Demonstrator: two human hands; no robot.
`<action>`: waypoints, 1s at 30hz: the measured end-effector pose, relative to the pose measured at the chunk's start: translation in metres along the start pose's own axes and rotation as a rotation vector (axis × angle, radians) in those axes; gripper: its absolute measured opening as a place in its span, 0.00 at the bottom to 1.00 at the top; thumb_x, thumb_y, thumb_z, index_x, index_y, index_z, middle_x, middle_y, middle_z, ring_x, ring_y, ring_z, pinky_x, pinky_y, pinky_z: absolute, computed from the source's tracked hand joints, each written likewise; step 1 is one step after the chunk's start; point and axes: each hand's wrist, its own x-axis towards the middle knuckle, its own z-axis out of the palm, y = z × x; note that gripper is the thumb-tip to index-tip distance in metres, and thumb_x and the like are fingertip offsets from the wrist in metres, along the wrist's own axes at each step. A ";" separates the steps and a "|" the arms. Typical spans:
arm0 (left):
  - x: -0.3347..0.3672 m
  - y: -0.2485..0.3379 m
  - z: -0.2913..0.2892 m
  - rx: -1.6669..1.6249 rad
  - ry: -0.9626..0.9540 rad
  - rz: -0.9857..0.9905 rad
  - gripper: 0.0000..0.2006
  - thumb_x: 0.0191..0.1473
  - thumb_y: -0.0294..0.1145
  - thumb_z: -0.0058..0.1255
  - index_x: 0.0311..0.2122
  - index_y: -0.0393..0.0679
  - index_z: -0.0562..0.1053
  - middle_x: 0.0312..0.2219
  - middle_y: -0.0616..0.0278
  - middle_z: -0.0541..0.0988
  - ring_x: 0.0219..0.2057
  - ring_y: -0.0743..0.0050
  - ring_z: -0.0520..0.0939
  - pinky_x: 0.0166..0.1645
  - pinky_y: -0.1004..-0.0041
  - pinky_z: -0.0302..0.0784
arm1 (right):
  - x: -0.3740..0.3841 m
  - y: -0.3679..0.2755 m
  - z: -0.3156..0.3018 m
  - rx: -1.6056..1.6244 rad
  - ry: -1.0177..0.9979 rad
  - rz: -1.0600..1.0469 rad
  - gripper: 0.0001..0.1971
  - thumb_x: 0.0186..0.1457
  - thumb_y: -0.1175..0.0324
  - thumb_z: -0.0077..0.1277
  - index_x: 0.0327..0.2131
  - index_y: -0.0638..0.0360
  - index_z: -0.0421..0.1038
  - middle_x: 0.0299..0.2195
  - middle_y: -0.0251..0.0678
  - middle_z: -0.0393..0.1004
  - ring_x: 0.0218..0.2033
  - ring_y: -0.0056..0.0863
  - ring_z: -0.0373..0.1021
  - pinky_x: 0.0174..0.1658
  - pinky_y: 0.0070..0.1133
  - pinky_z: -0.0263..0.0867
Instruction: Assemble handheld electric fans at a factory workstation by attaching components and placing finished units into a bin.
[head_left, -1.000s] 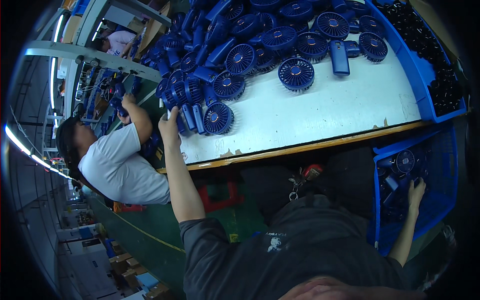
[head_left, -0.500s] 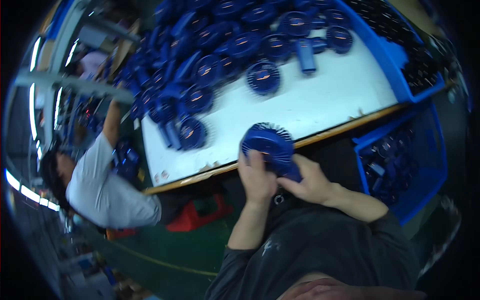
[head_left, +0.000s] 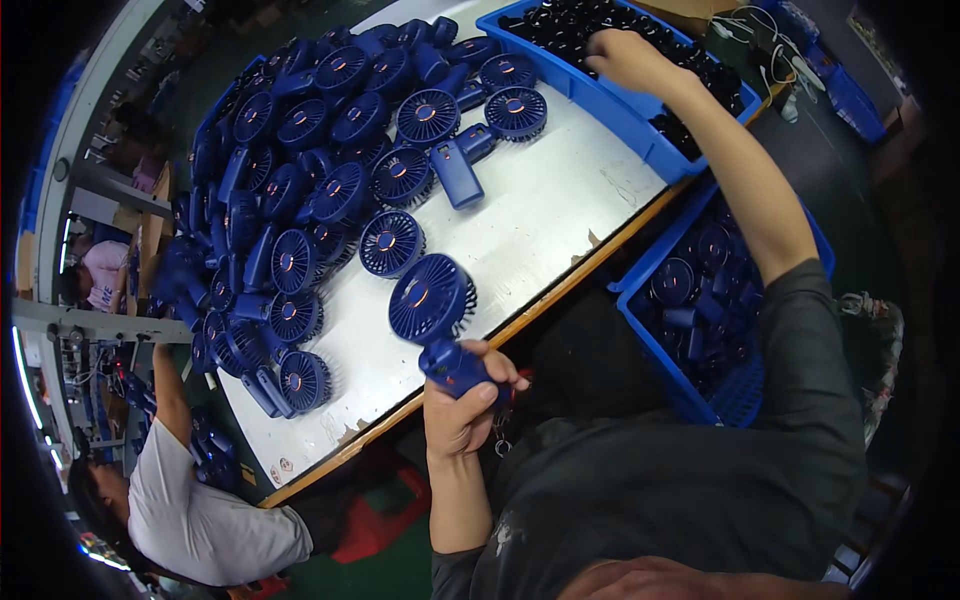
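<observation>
A dark blue handheld fan is gripped by its handle in my left hand, close to the table's front edge. Its round grille faces up and a small ring dangles below the hand. My right hand reaches to the far right, over a blue tray filled with small black parts. Its fingertips dip among the parts, and whether they grip one is hidden. Many similar blue fans lie heaped on the white table, left of the tray.
A blue crate of fans stands below the table's right end. A co-worker in a white shirt sits at the left near a red stool. Metal framing rises at the left, and white cables lie at the far right.
My right hand has left the fan and moved up to the tray of black parts. My left hand now holds the fan alone by the handle, its head turned upward. The view has shifted.
</observation>
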 end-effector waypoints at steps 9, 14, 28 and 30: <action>-0.018 0.014 -0.016 0.077 0.003 0.193 0.15 0.46 0.22 0.58 0.41 0.39 0.70 0.35 0.55 0.70 0.40 0.57 0.76 0.46 0.55 0.82 | 0.037 0.079 0.073 0.027 -0.015 -0.082 0.16 0.48 0.80 0.45 0.42 0.64 0.71 0.41 0.52 0.75 0.45 0.47 0.71 0.48 0.35 0.66; -0.006 0.009 -0.013 0.452 0.170 0.187 0.12 0.54 0.18 0.52 0.44 0.37 0.68 0.40 0.54 0.73 0.40 0.69 0.79 0.44 0.67 0.81 | -0.011 0.028 0.014 0.753 -0.097 0.087 0.15 0.52 0.71 0.51 0.45 0.61 0.71 0.28 0.25 0.70 0.25 0.12 0.64 0.27 0.13 0.59; -0.008 -0.003 0.006 0.511 0.502 0.223 0.14 0.53 0.21 0.56 0.44 0.36 0.68 0.34 0.62 0.76 0.29 0.78 0.79 0.34 0.76 0.81 | -0.221 -0.256 0.023 1.721 -0.542 0.011 0.11 0.49 0.82 0.57 0.39 0.67 0.71 0.37 0.38 0.72 0.36 0.26 0.73 0.39 0.20 0.69; -0.011 0.010 0.020 0.453 0.499 0.143 0.14 0.52 0.21 0.56 0.44 0.35 0.69 0.33 0.61 0.76 0.27 0.77 0.79 0.31 0.76 0.81 | -0.215 -0.252 0.025 1.421 -0.250 -0.299 0.10 0.48 0.81 0.58 0.36 0.68 0.72 0.35 0.40 0.73 0.36 0.27 0.73 0.38 0.21 0.69</action>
